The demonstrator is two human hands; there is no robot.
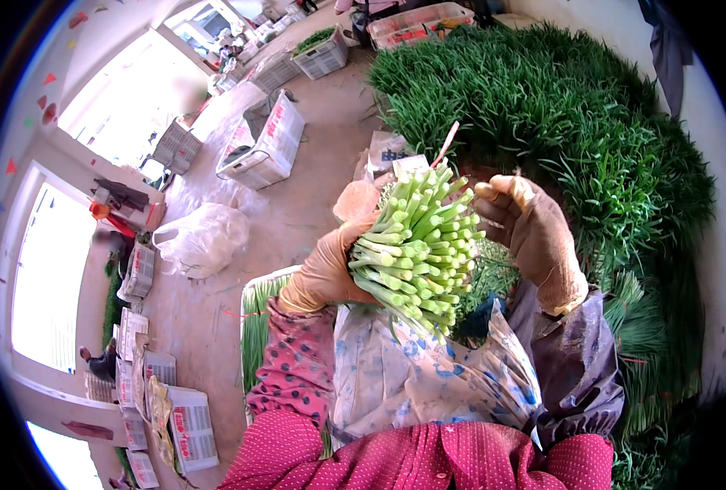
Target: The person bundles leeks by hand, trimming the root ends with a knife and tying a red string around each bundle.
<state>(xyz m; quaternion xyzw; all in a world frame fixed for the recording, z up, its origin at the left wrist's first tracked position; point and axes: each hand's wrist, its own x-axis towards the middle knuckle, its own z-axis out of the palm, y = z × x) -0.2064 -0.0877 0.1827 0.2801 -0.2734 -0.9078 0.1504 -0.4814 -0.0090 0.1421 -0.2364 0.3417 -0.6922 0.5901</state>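
Note:
My left hand [328,265], in a tan glove, is wrapped round a thick bunch of green stems [418,253]. The pale cut ends of the stems face up toward me. Just right of the bunch, my right hand [534,233], in a dirty tan glove, is raised with its fingers loosely bent and apart, and nothing shows in it. A thin pinkish strip [446,145] sticks up behind the bunch. Below the bunch, a stained plastic apron [428,376] with blue marks covers my lap.
A large heap of leafy greens [542,106] fills the right side. Close by my left arm stands a crate of long green stalks [254,327]. A white plastic bag [202,239] and a white crate [269,147] are on the floor to the left. Several more crates line the windows.

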